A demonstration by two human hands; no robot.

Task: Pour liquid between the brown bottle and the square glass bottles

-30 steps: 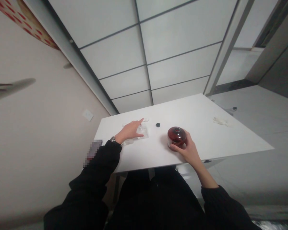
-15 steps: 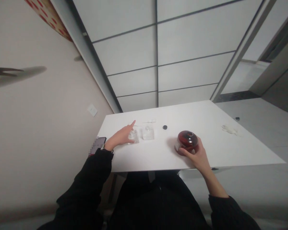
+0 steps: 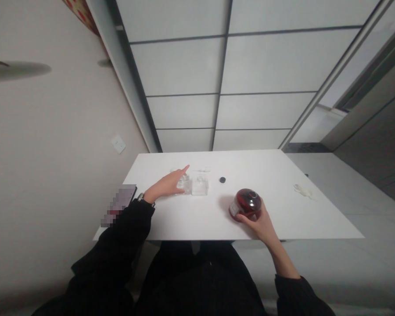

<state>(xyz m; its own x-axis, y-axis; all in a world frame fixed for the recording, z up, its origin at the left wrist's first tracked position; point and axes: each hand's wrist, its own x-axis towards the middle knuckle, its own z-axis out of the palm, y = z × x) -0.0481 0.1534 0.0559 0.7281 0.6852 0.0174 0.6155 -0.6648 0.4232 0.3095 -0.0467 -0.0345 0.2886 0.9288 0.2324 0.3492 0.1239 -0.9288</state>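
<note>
My left hand (image 3: pixel 166 183) is at a small square clear glass bottle (image 3: pixel 185 183), the thumb at its near side and a finger curled near its top, while the index finger points away. The hand partly hides this bottle. A second square clear glass bottle (image 3: pixel 200 185) stands just to its right. My right hand (image 3: pixel 261 223) is wrapped round the right side of a round, dark red bottle (image 3: pixel 246 201) with a pale label, upright on the table. A small black cap (image 3: pixel 222 180) lies between the clear bottles and the red one.
The white table (image 3: pixel 191 224) meets a wall at its left. A phone-like object (image 3: pixel 131 193), partly blurred out, lies at the left edge. Thin clear pieces (image 3: pixel 202 169) lie behind the glass bottles. A crumpled pale item (image 3: pixel 303 190) is at the right.
The view has shifted, so most things on the table appear further left. Both hands keep nearly the same hold on their bottles.
</note>
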